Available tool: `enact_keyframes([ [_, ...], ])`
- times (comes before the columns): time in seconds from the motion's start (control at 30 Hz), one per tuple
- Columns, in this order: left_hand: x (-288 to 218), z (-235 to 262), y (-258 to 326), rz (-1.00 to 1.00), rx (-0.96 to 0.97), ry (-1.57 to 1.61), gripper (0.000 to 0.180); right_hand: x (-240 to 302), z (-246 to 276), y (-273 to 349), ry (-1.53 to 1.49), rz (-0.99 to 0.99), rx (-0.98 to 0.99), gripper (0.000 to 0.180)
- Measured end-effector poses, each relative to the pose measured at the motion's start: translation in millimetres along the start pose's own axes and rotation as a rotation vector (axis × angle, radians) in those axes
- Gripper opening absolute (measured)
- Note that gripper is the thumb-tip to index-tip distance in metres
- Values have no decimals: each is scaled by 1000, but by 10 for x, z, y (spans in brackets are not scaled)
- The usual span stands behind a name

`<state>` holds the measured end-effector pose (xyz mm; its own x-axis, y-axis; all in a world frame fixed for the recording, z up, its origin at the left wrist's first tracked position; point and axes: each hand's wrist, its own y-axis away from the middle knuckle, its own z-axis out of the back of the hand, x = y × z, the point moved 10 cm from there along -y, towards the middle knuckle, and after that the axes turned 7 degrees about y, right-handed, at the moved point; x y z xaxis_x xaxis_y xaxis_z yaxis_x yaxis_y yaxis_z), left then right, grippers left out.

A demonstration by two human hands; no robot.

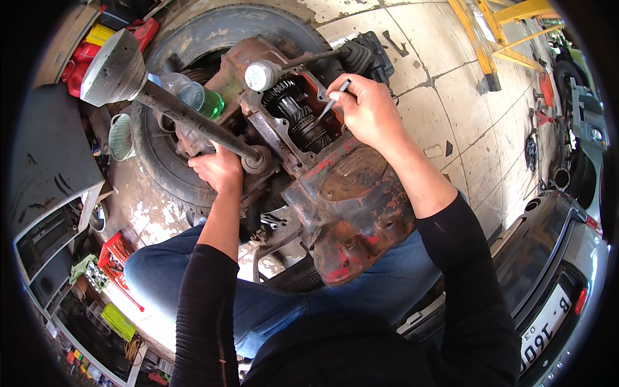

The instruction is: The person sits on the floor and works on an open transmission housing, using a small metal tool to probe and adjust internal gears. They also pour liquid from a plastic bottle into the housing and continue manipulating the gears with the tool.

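Observation:
A rusty gearbox (354, 193) with red paint patches sits between my knees, its top opening showing dark metal gears (298, 116). My right hand (369, 111) pinches a slim grey pen-shaped tool (335, 98), its thin tip down among the gears. Fingers curled, my left hand (219, 169) grips the side of the gearbox housing, beside the lower end of a long metal shaft (193, 122) with a wide flared head. A gear lever's white knob (263, 75) lies at the opening's far edge; the lever runs to a black shifter cover (374, 55) on the floor.
Behind the gearbox lies a large tyre (238, 19), with a clear bottle of green liquid (205, 100) beside it. Yellow metal legs (477, 45) stand at far right. A dark car (548, 258) is close on my right; a grey cabinet (51, 142) stands left, near a red basket (116, 258).

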<state>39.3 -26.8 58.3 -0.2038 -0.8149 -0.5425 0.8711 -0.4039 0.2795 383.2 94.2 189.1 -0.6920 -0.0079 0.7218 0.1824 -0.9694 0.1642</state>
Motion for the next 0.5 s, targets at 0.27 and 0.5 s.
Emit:
enact_keyframes([
  [0.27,60,-29,-44,4,-17,4,103,66,8,8,128,53,-49,4],
  [0.5,26,-73,-2,-11,50,-11,100,74,-258,41,-213,118,-21,5],
])
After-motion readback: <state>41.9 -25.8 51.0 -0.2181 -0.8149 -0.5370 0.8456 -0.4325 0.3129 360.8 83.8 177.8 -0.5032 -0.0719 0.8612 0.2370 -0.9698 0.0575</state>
